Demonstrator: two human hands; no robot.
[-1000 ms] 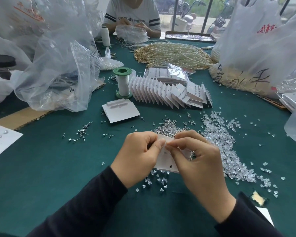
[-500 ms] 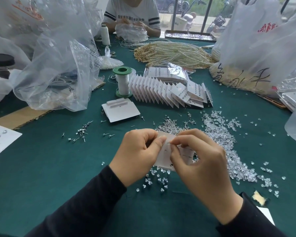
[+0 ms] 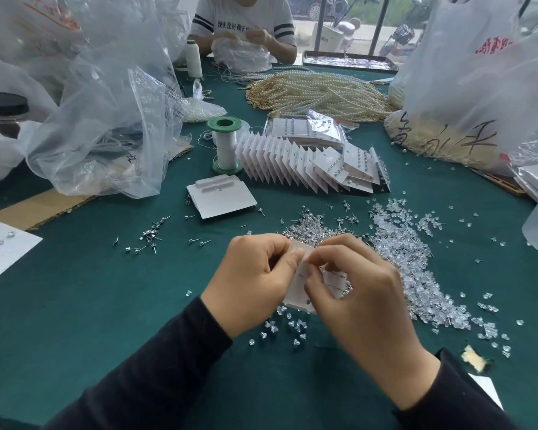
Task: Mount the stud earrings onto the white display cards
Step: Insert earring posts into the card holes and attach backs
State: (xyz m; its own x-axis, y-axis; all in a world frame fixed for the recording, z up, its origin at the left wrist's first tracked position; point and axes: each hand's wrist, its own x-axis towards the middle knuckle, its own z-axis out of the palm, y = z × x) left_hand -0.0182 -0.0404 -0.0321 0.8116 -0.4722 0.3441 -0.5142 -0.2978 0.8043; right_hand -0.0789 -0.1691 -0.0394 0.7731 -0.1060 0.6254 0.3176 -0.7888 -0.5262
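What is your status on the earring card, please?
Left hand, right hand both pinching white card. Contact spot hidden within the grip. Nothing in the way; stud pile, clear backs close by.

Spool left of card row, blank cards in front, pearl strands behind.

Green-cloth table. Mid: heap of loose studs, w/ clear backs heaped just to its right, more scattered. Behind: stack of blank cards, fanned row of filled cards, spool upright just left of row. Far end: pearl strands. Left side: plastic bags.
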